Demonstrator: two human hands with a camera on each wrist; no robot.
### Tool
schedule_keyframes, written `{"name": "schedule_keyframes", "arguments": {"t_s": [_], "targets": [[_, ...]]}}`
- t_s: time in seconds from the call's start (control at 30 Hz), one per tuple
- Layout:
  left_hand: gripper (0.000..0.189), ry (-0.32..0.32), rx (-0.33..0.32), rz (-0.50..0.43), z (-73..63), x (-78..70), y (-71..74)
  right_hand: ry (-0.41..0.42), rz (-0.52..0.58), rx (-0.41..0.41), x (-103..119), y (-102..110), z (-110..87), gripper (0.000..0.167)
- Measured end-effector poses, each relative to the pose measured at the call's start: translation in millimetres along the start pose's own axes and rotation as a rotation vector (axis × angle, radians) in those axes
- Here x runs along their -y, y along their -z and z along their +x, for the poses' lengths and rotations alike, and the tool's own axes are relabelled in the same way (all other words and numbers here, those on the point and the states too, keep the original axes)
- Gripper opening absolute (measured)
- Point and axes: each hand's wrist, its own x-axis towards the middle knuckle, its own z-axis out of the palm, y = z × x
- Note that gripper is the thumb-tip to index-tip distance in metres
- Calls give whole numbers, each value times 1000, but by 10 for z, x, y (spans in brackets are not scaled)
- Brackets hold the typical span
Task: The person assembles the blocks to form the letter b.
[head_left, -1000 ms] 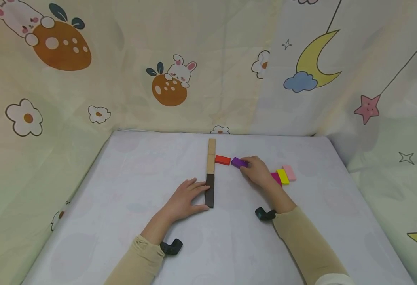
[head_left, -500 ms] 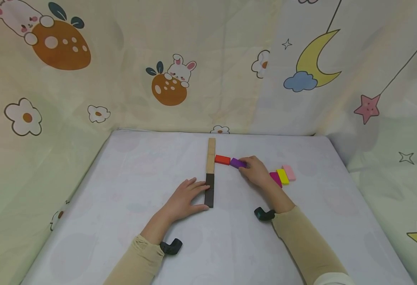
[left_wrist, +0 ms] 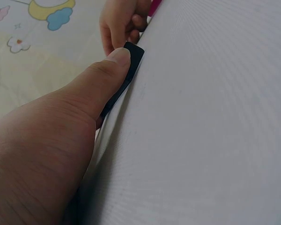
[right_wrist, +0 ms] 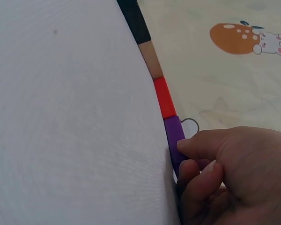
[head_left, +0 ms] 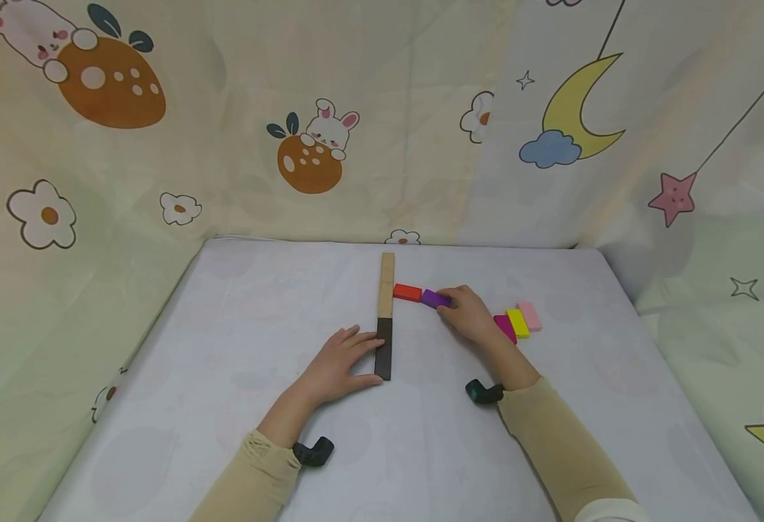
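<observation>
- Spreading under everything, the white surface [head_left: 362,464] looks cloth-covered; a tug at the cover could drag every block.
- Row of pale and dark blocks [head_left: 386,296]: runs from near the middle of the far edge toward the near edge. A sideways knock might open its joins.
- Left hand [head_left: 338,370]: fingers spread, fingertip and thumb touching the dark part. Uneven pressure could skew it.
- Right hand [head_left: 470,315]: pinching the purple block [head_left: 434,298]. Loose trio (magenta block [head_left: 504,326], yellow block [head_left: 518,323], pink block [head_left: 529,317]) lies beside its wrist, toward the right edge; a dropped wrist could scatter it.
- Purple block: angled against the red block [head_left: 407,292]; overpushing could ram red into the row.
</observation>
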Motion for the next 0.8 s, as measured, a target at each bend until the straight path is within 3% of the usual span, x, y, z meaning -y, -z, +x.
{"name": "schedule_keyframes", "arguments": {"t_s": [0.8], "targets": [[71,-7,-16,0,0,11,-24,-13,-6,-1,-11,-19,-5,47]]}}
